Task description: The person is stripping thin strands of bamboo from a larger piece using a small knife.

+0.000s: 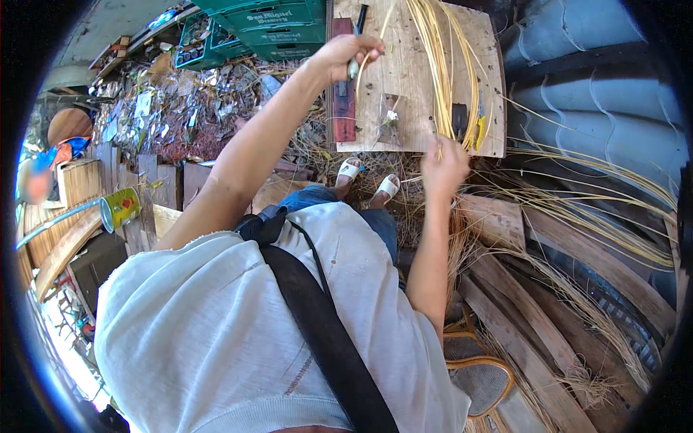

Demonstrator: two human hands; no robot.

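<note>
My left hand [350, 58] is closed over the left part of a wooden board [404, 72], pinching a thin pale rattan strip [385, 23] that curves up past the fingers. Beneath that hand shows a small pale green object [354, 69], and a black rod-like piece [362, 16] lies just beyond it. At the board's near edge my right hand [444, 169] is curled and slightly blurred; what its fingers grip is hidden. It is beside the lower end of a bundle of rattan strips [435, 65]. A yellow-handled tool [481, 124] and a dark block [459, 119] lie right of the bundle.
A dark red wooden bar [344, 108] runs along the board's left side. More long strips [606, 209] spread to the right over wooden planks [534, 317]. Green crates [271, 25] stand at the far left above littered ground. A woven-seat frame [480, 379] is near my right side.
</note>
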